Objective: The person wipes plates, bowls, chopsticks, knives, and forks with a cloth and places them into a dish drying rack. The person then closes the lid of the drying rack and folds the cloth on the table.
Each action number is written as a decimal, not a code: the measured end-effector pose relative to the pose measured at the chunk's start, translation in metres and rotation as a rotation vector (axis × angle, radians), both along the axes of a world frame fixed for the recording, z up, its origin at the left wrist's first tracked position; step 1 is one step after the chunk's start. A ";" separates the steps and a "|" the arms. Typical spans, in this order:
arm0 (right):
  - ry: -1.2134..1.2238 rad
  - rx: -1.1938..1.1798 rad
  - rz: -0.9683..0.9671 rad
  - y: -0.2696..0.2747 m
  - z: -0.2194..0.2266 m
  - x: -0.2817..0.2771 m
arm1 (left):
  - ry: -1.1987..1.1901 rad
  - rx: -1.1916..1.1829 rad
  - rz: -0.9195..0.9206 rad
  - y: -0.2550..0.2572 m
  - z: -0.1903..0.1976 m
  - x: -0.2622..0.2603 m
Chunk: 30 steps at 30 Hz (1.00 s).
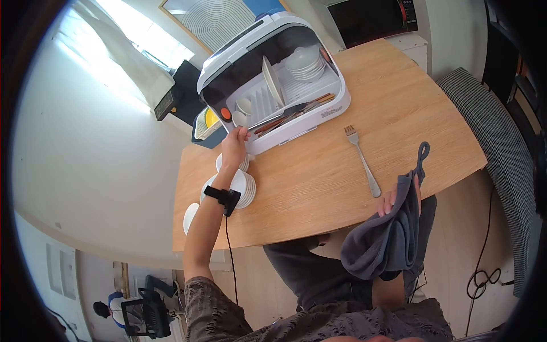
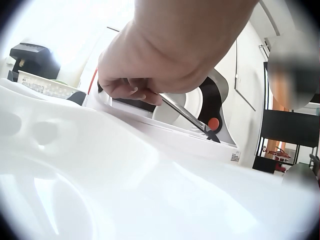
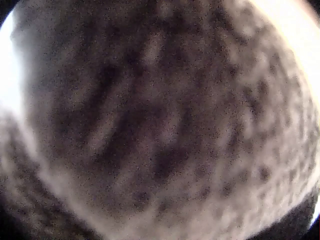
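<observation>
In the head view my left hand (image 1: 233, 147) is at the near left corner of a white dish rack box (image 1: 296, 132). Its fingers grip one end of a long metal utensil with a black far end, whose shaft (image 2: 182, 111) shows in the left wrist view. The utensil lies over the other cutlery (image 1: 279, 121) along the box's front. My right hand (image 1: 387, 203) holds a bunched dark grey towel (image 1: 379, 242) with a hanging loop, at the table's near edge. Blurred cloth fills the right wrist view. A fork (image 1: 364, 162) lies on the table left of the towel.
White bowls (image 1: 306, 61) and upright plates (image 1: 272, 82) stand inside the box, under its raised lid. Stacked white dishes (image 1: 246, 191) sit beneath my left forearm. A basket (image 1: 202, 126) is left of the box. A cable (image 1: 231, 256) hangs from the left wrist camera.
</observation>
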State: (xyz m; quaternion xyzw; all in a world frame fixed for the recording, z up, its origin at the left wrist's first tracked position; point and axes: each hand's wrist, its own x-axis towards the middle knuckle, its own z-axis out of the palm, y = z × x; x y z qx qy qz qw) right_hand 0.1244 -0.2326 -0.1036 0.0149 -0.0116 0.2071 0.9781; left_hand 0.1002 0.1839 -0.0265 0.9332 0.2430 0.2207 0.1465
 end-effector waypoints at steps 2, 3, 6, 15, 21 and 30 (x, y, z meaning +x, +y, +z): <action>-0.005 0.044 0.071 0.001 -0.005 0.000 | -0.006 -0.007 -0.003 -0.002 -0.002 0.005; -0.016 -0.003 0.003 0.004 -0.012 -0.001 | -0.015 -0.012 -0.011 -0.003 -0.002 0.007; -0.076 -0.031 -0.035 0.005 -0.016 0.002 | 0.094 -0.102 -0.056 -0.001 -0.004 0.011; -0.086 -0.065 -0.007 0.003 -0.015 0.006 | 0.158 -0.058 -0.057 -0.011 -0.002 0.013; -0.170 -0.058 -0.035 0.003 -0.023 0.005 | -0.077 0.394 -0.348 -0.081 0.004 0.006; -0.297 0.047 0.106 -0.005 -0.027 0.013 | 0.199 0.080 -0.620 -0.163 0.027 0.012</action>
